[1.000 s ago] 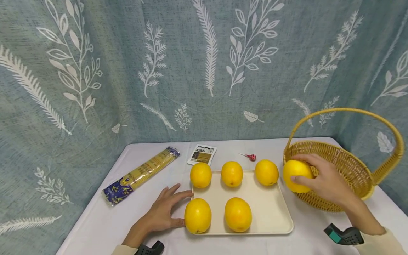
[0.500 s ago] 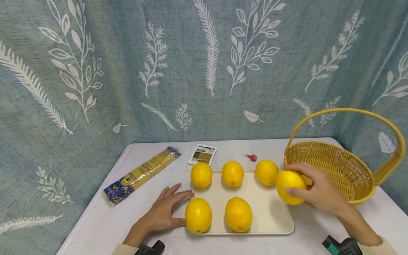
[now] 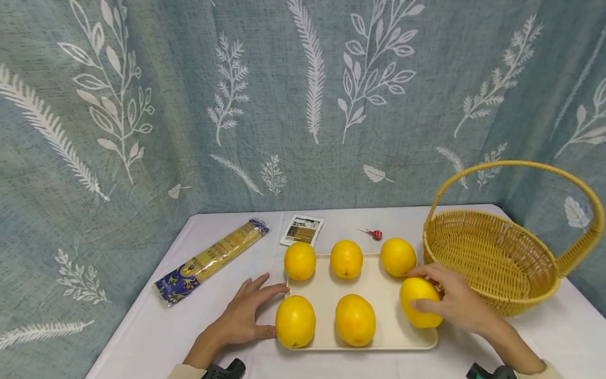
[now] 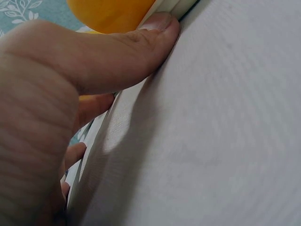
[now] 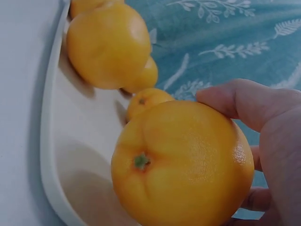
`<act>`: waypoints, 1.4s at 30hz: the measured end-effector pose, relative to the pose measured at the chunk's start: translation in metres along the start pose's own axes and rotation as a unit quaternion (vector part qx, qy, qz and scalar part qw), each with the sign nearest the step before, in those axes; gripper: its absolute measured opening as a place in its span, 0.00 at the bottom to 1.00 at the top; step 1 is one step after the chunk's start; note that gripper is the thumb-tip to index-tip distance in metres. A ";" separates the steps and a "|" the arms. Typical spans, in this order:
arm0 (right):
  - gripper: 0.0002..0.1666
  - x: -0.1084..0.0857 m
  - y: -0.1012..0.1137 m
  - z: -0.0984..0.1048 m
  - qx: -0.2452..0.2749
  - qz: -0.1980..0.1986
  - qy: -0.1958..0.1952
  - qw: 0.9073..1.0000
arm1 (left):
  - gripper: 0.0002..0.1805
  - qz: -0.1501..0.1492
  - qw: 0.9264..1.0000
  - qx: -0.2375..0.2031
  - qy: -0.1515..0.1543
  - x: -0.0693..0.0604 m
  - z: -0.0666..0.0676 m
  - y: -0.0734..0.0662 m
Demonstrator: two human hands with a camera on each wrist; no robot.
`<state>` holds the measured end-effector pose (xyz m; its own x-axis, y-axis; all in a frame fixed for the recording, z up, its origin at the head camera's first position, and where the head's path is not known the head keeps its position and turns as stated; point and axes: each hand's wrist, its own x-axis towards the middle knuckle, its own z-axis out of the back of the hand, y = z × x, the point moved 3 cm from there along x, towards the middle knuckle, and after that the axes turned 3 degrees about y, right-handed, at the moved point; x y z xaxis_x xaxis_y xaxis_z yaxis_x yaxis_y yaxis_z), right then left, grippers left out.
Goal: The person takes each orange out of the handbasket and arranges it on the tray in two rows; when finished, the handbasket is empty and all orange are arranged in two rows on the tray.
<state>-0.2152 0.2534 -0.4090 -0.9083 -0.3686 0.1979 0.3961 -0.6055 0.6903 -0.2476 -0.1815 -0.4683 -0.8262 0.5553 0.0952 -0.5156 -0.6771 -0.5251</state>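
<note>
My right hand (image 3: 456,302) grips an orange (image 3: 420,302) over the right front part of the cream tray (image 3: 326,289). In the right wrist view, the held orange (image 5: 183,165) shows its green stem end, with thumb and fingers round its side. Several other oranges sit on the tray, three along its back and two at its front, among them the front left orange (image 3: 295,321). My left hand (image 3: 239,313) lies at the tray's left edge with fingers spread. Its thumb (image 4: 127,56) touches the tray rim beside the front left orange, in the left wrist view.
A wicker basket (image 3: 492,258) with a tall arched handle stands right of the tray, close to my right hand. Behind the tray lie a small flat packet (image 3: 301,229) and a red lollipop (image 3: 376,235). A long pack of dry noodles (image 3: 210,260) lies at the left.
My right hand has carried the orange from the basket's left rim leftward and toward me, over the tray's front right. The left hand has stayed in place.
</note>
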 end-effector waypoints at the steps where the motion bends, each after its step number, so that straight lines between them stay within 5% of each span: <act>1: 0.26 0.000 -0.001 -0.002 -0.001 -0.005 0.009 1.000 | 0.48 -0.001 1.000 0.000 -0.001 0.000 0.000 0.000; 9: 0.25 0.001 -0.008 -0.009 -0.008 -0.009 0.043 0.999 | 0.48 -0.010 1.000 0.004 -0.003 0.001 0.002 0.000; 19: 0.14 -0.002 -0.012 -0.018 0.054 0.010 0.085 0.995 | 0.48 0.005 1.000 0.004 0.000 0.000 0.002 -0.002; 42: 0.19 -0.003 -0.015 -0.017 0.060 0.016 0.099 0.993 | 0.42 0.006 1.000 -0.028 0.004 0.001 -0.001 0.000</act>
